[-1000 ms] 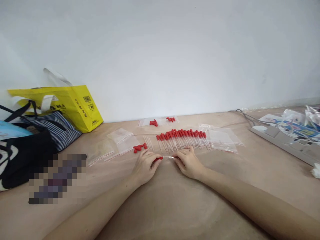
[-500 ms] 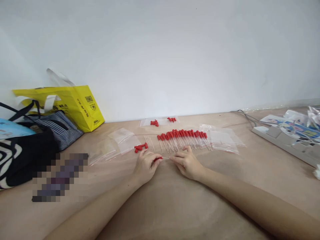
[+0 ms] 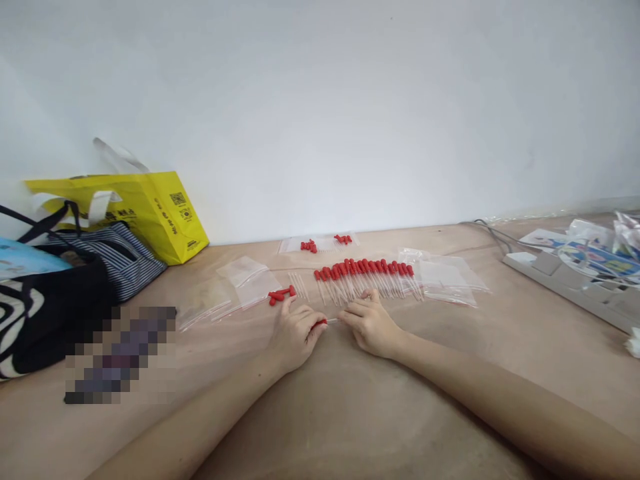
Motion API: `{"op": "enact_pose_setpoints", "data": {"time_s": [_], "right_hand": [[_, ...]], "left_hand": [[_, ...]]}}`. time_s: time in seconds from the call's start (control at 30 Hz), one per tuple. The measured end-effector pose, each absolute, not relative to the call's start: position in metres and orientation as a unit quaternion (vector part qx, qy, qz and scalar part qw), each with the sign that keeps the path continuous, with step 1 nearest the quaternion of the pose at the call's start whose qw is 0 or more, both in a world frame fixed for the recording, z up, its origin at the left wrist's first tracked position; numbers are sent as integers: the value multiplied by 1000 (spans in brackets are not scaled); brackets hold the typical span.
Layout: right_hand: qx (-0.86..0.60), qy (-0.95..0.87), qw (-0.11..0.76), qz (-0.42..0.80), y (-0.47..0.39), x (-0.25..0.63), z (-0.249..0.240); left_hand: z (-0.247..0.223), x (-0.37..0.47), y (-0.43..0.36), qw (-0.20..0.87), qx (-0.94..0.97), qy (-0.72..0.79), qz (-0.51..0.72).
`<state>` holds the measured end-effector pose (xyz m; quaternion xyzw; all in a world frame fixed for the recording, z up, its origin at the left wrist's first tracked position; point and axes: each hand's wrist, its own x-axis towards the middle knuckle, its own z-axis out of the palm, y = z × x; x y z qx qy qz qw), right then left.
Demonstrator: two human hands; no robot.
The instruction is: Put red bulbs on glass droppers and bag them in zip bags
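Observation:
My left hand (image 3: 296, 333) pinches a red rubber bulb (image 3: 321, 323), most of it hidden by the fingers. A thin clear tube (image 3: 333, 321) runs from the bulb's end to my right hand (image 3: 371, 325), whose thumb and fingers close on its other end. How far the tube sits inside the bulb I cannot tell. Just beyond my hands lies a row of red-bulbed droppers (image 3: 370, 267), tips toward me. Left of the row are several bare tubes (image 3: 299, 285) and a few loose red bulbs (image 3: 280, 295).
Clear zip bags lie at the left (image 3: 250, 283) and right (image 3: 447, 280) of the row. Another bag (image 3: 325, 245) with bulbs and tubes rests by the wall. A yellow bag (image 3: 165, 213) and a black bag (image 3: 55, 307) stand left; a power strip (image 3: 565, 283) lies right.
My right hand has moved slightly left, closer to my left hand. Less of the tube seems to show between them. The things on the table have not moved.

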<state>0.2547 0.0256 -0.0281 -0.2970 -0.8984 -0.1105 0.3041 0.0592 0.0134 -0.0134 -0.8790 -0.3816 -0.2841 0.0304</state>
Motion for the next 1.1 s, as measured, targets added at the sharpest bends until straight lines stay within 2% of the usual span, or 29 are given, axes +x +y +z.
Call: {"op": "enact_pose_setpoints", "data": {"time_s": [0.77, 0.87, 1.1], "right_hand": [[-353, -895, 259, 82, 24, 254, -18], [-337, -906, 248, 66, 25, 256, -17], [-363, -901, 232, -55, 25, 260, -12]], "left_hand": [[-7, 50, 19, 54, -883, -383, -266], [-7, 45, 21, 60, -887, -378, -256], [-3, 43, 22, 67, -885, -387, -249]]}}
